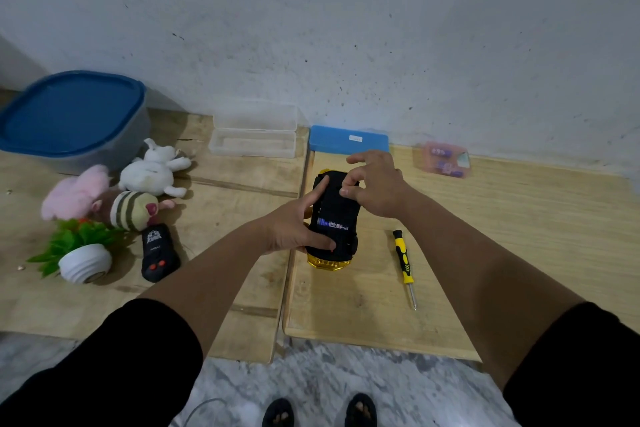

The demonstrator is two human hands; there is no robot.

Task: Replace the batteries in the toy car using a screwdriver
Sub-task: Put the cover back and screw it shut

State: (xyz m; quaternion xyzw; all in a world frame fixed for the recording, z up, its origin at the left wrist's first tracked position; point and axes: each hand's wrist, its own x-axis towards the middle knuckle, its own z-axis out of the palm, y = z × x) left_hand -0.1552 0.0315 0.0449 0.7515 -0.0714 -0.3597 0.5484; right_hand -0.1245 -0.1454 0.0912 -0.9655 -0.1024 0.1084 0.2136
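right hand (375,189) hides toy car (334,218) front

A home: plush toys (138,184) on low wooden boards (519,218).

The car (334,218) showed a matt black plastic underside over glossy gold trim, the screwdriver (403,263) a yellow-and-black plastic handle and bare metal shaft, both on pale grainy wood boards (485,253), beside fuzzy cloth toys (152,173) and a clear plastic case (252,142).
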